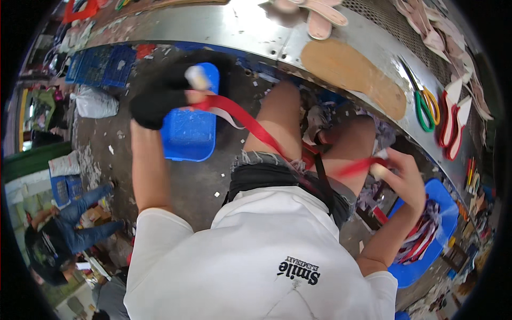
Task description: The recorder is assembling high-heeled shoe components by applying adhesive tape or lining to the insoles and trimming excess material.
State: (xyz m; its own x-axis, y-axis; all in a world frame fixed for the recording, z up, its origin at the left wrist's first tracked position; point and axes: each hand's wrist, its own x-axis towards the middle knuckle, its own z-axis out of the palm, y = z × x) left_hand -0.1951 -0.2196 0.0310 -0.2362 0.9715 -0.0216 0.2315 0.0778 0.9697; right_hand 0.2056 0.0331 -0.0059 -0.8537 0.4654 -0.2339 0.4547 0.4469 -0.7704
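Note:
My left hand (162,98), in a black glove with bare fingertips and something white around a finger, grips one end of a long red strip (258,130) with a pale underside. From there the strip slants down across my lap, where its middle is partly hidden against my shorts. A red length also runs to my right hand (402,173), which is bare and pinches it above my right knee. White wrapping shows on a fingertip there. Both hands are somewhat blurred. A blue basin (189,136) stands below my left hand, on the floor.
Ahead runs a metal workbench (250,32) with a brown sole-shaped board (354,77), pale pink sole-shaped pieces (320,21), green-handled scissors (423,111) and red-handled scissors (452,124). At my right, another blue basin (447,213) holds red and pale strips (421,237). A person (48,240) is at far left.

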